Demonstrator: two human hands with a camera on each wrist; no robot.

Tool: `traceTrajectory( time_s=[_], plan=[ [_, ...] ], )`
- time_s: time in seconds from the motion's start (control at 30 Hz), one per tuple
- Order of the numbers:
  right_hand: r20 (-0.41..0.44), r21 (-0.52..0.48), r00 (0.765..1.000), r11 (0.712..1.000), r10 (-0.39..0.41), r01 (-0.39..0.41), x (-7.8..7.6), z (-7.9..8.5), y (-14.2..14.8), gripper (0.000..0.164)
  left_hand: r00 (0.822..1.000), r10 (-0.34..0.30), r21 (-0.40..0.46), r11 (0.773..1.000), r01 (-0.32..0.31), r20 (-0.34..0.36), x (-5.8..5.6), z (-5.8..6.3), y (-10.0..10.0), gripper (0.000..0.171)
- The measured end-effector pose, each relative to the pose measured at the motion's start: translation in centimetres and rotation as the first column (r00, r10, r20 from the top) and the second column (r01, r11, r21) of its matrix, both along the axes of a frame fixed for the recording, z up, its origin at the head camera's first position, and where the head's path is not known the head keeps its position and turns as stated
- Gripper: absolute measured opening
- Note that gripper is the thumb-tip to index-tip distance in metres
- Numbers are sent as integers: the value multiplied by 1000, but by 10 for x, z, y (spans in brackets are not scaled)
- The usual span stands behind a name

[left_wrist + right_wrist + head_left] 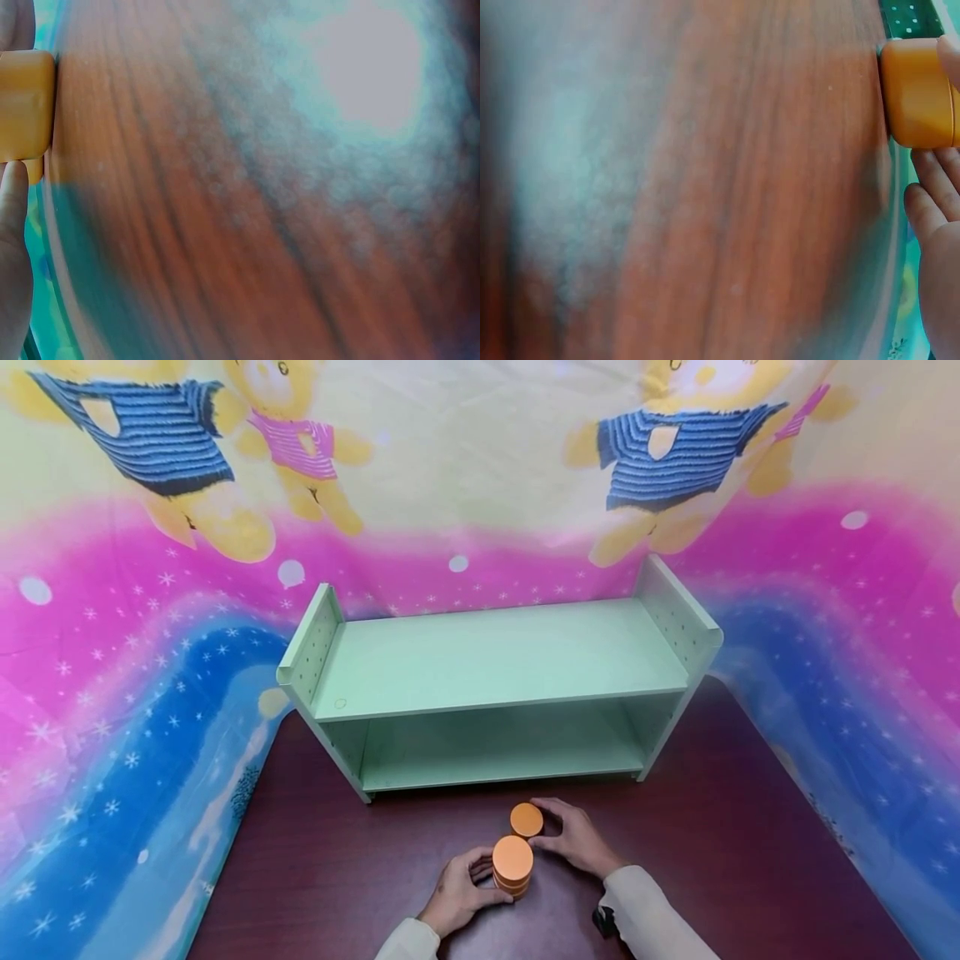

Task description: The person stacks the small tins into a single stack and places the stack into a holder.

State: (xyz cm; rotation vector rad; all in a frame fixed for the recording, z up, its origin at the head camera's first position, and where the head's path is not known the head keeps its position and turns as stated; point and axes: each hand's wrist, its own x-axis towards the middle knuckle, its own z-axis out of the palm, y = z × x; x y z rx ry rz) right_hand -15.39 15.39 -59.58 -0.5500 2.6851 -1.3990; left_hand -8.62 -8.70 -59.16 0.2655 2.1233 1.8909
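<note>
Two orange round containers with flat tops stand close together on the dark red-brown table (pixel 337 877). The nearer container (pixel 513 858) looks taller and shows ridges or seams down its side. My left hand (pixel 457 892) grips it from the left, thumb in front and fingers behind. Just behind it is the smaller-looking container (pixel 527 819), held from the right between the thumb and fingers of my right hand (pixel 573 837). At the left wrist view's left edge, a container (pixel 26 105) is partly cut off. The right wrist view shows a smooth-sided container (pixel 919 94) between thumb and fingers.
A pale green two-level shelf (pixel 495 660) with raised, perforated side panels stands at the back of the table. Behind and beside it hangs a printed cloth (pixel 465 485) with bears and snowflakes. A black item (pixel 603 921) sits at the right sleeve.
</note>
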Motion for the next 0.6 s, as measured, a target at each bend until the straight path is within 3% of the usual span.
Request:
traceTrajectory(
  time_s=[0.37,0.6],
  plan=[
    [-42,25,999,1000,9,-8,-1,-2,1,61,998,9,41,999,-11,55,0,-1,1,58],
    [-17,-9,1000,1000,-16,15,-2,-5,2,59,997,14,58,998,-18,77,0,0,1,59]
  ],
)
